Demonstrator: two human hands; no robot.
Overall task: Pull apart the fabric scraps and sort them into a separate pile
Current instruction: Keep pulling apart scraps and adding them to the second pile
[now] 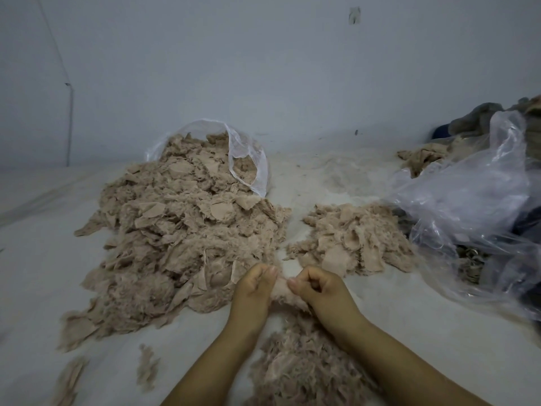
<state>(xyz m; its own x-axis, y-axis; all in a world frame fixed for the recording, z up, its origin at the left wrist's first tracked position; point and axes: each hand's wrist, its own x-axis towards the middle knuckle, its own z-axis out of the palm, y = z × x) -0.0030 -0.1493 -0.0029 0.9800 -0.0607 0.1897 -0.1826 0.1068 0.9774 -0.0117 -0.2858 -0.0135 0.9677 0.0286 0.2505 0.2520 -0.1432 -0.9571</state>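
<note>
A small fuzzy beige fabric scrap (pixel 281 291) is pinched between the left hand (pixel 254 288) and the right hand (pixel 317 288), low in the middle. A large heap of beige scraps (pixel 181 238) spills from a clear plastic bag (pixel 248 159) to the left. A smaller scrap pile (pixel 351 238) lies right, bare white sheet (pixel 380 312) between them. No writing is legible.

Beige fuzzy scrap (pixel 282 291) pinched betw. two piles.
</note>
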